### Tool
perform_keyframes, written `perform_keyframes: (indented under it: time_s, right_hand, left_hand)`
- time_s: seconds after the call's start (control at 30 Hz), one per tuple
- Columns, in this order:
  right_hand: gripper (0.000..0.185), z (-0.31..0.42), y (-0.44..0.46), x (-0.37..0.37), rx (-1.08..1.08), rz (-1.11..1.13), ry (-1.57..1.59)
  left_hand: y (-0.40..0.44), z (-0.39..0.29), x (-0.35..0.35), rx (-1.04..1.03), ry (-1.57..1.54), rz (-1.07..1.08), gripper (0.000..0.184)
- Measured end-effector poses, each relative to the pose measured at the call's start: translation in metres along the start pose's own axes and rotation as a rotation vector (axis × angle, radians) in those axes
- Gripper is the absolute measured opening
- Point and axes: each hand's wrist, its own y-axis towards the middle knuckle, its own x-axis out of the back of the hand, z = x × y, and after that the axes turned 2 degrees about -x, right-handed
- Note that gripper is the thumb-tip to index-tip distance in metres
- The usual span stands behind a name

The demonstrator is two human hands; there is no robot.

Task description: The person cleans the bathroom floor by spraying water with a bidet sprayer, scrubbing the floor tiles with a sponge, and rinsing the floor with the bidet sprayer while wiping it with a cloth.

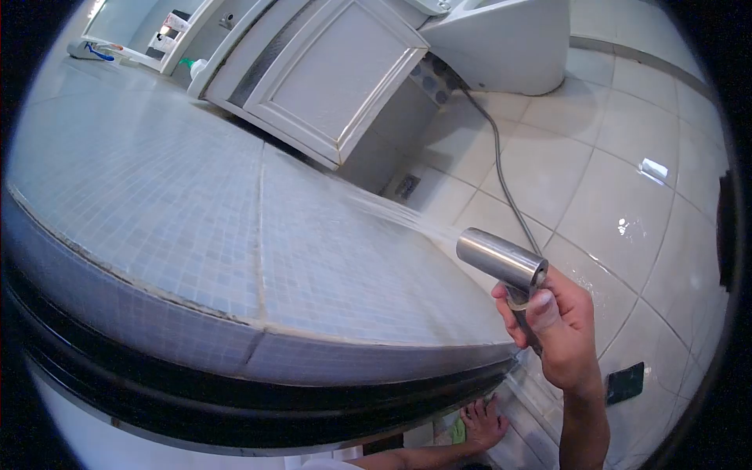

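Observation:
My right hand [568,329] is closed round the handle of a metal sprayer [501,258]. Water jets from the sprayer's head toward the left, over the wall of small pale blue tiles [337,258]. Down at the bottom of the view, my left hand [484,424] lies with its fingers apart on a pale tiled surface. A green item [459,429] is right beside it, and whether the two touch is unclear.
A grey hose [499,149] runs across the floor tiles [548,172] near a white toilet base [509,51]. A white cabinet [337,86] stands at upper left, by a floor drain [407,186]. A dark flat object [624,384] lies lower right. Black trim [235,403] borders the tiled wall.

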Motion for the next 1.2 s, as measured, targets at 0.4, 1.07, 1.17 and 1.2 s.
perform_keyframes:
  time_s: [0.4, 1.07, 1.17, 1.2]
  right_hand:
    - [0.041, 0.063, 0.124, -0.054, 0.485, 0.083, -0.162]
    - [0.037, 0.130, 0.130, -0.097, 0.763, -0.090, -0.227]
    - [0.040, 0.121, 0.140, -0.086, 0.736, -0.142, -0.297]
    - [0.045, 0.118, 0.144, -0.085, 0.671, -0.108, -0.271]
  left_hand:
    - [0.001, -0.004, 0.009, -0.016, 0.008, 0.038, 0.062]
    - [0.008, -0.003, 0.009, -0.030, 0.012, -0.151, 0.059]
    - [0.008, -0.003, 0.011, -0.026, 0.036, -0.139, 0.058]
    - [0.007, -0.003, 0.010, -0.028, 0.031, -0.141, 0.058]
